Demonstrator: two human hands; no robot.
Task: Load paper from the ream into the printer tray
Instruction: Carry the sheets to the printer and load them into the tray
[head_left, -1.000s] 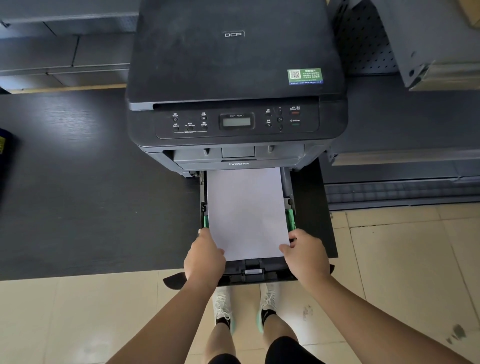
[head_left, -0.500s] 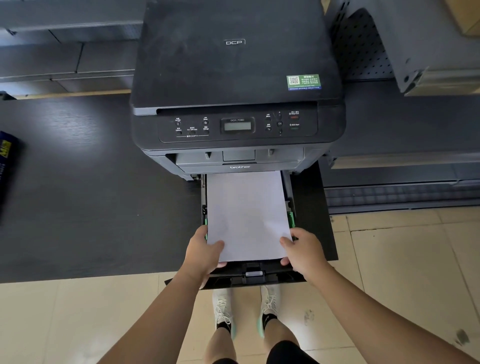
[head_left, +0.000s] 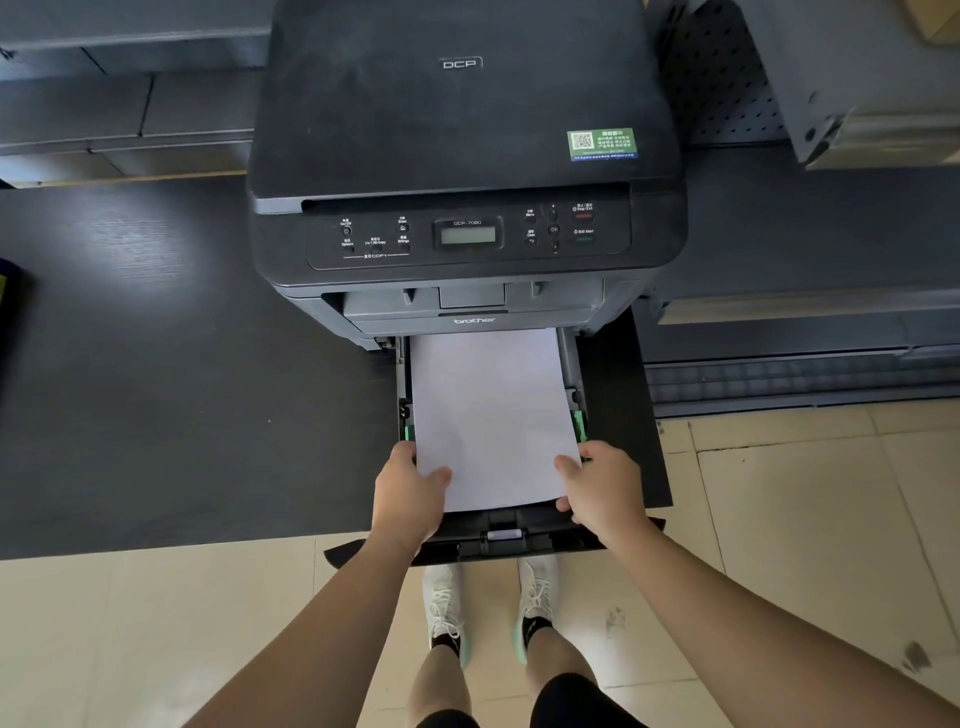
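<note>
Paper stack (head_left: 493, 415), white, lies in the pulled-out tray (head_left: 498, 538), its far end running under the printer's front. Near end is raised slightly off the tray floor, held at both near corners. Left hand (head_left: 410, 496) grips the near-left corner, thumb on top of the sheets, fingers hidden beneath. Right hand (head_left: 605, 486) grips the near-right corner the same way, thumb on top.

Tray: black, projects past the front edge of the worktop (head_left: 156, 389), over the floor. Green guide tabs (head_left: 577, 423) sit on both side rails, just beside the long edges of the paper; the left one is partly covered by the left hand. A small grey latch (head_left: 503, 534) shows at the tray's near wall, centre.

Printer (head_left: 462, 156): dark grey, stands near the worktop's front edge, toward its right end. Lid reads "DCP". Front reads "brother". Display surround reads "DCP-7080"; display itself blank. Panel legends legible: "COPY", "OK", "Start"; the rest too small to read. Green sticker (head_left: 602, 144) with a QR code at the lid's right near corner; its text is unreadable.

Surroundings: dark wood-grain worktop, bare to the left of the printer. Perforated metal panel (head_left: 727, 78) behind right. Beige tiled floor (head_left: 805, 519) below, with the person's white shoes (head_left: 441, 605) under the tray.
</note>
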